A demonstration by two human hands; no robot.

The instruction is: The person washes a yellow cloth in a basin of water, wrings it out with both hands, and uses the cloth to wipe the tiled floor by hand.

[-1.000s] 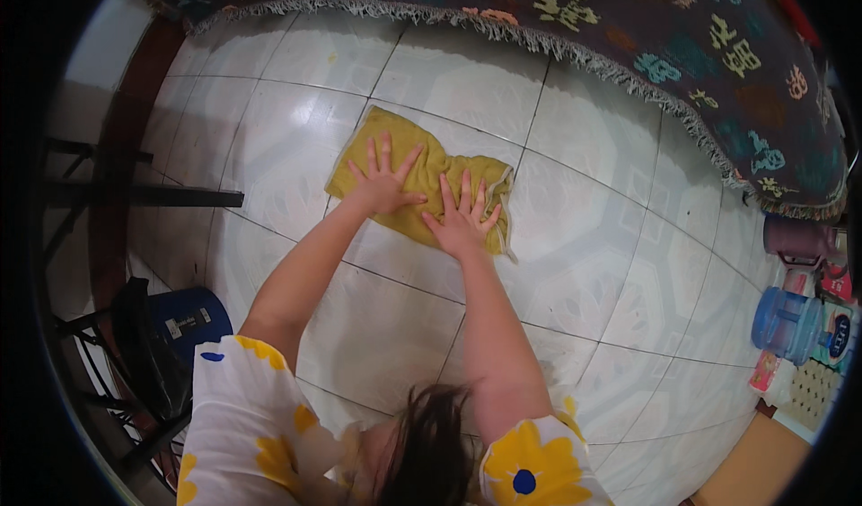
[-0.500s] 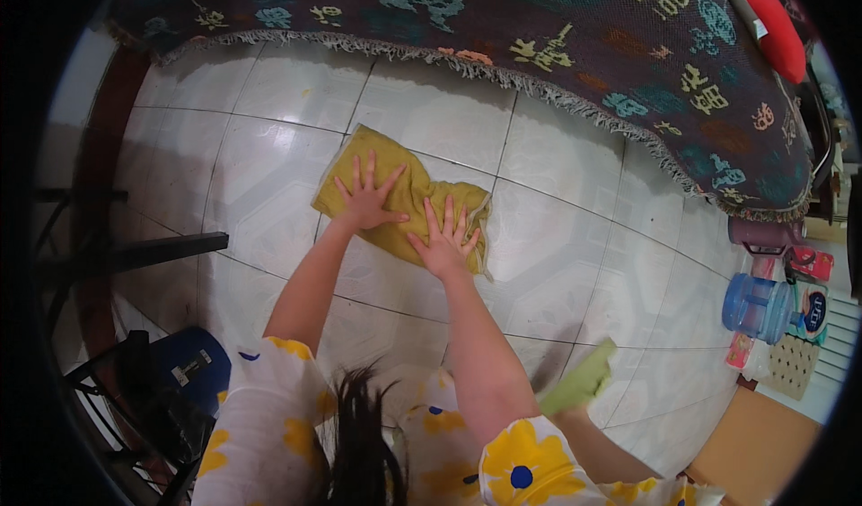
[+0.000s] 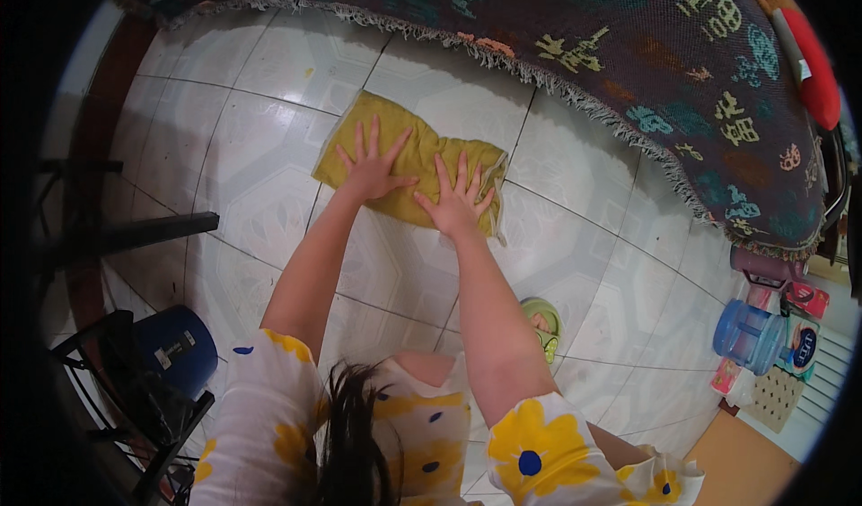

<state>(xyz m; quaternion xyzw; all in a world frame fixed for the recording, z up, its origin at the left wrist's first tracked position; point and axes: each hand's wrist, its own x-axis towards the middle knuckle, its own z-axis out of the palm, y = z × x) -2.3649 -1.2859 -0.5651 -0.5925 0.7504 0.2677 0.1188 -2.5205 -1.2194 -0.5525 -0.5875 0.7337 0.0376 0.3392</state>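
Note:
A folded yellow-olive cloth (image 3: 342,142) lies on the white tiled floor (image 3: 579,308), its right end creased, with a pale edge. My left hand (image 3: 368,163) presses flat on the left half of it, fingers spread. To its right, my right hand (image 3: 456,199) lies on the cloth too, fingers apart. Both arms reach out straight from the flowered sleeves at the lower edge. My foot in a green slipper (image 3: 543,326) shows beside my right forearm.
A fringed, patterned drape (image 3: 620,75) spans the top, with a red object (image 3: 813,66) at right. At left are black metal legs (image 3: 162,228) and a blue bucket (image 3: 180,349). A blue water jug (image 3: 745,335), packets (image 3: 808,299) and an orange panel (image 3: 745,439) line the right.
The camera's view has shifted, showing more of the red object. The green slipper has moved forward to beside my right forearm. Both hands remain spread on the cloth.

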